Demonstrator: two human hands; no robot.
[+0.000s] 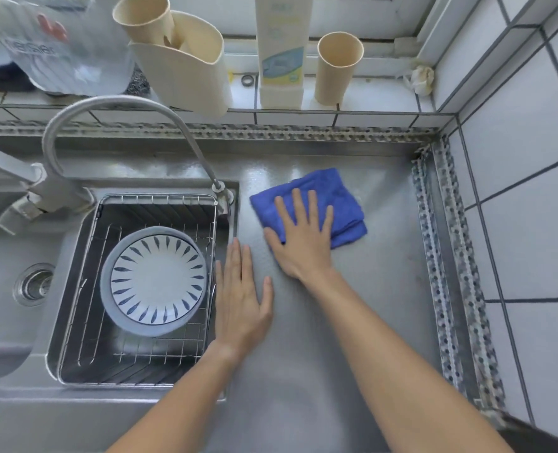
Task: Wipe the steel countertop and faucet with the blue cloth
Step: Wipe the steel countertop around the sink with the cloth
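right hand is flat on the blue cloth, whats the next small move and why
Probably slide the right hand, pressing flat on the folded blue cloth, toward the back corner of the steel countertop. The cloth sits mid-counter with bare steel all round it, and the left hand rests flat beside the sink basket, clear of that path. The faucet can wait.

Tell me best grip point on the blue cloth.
Probably the blue cloth at its stacked folded edge, lower right, coming from the right: layers are thickest there and lie uncovered. The right hand presses flat on its left part.
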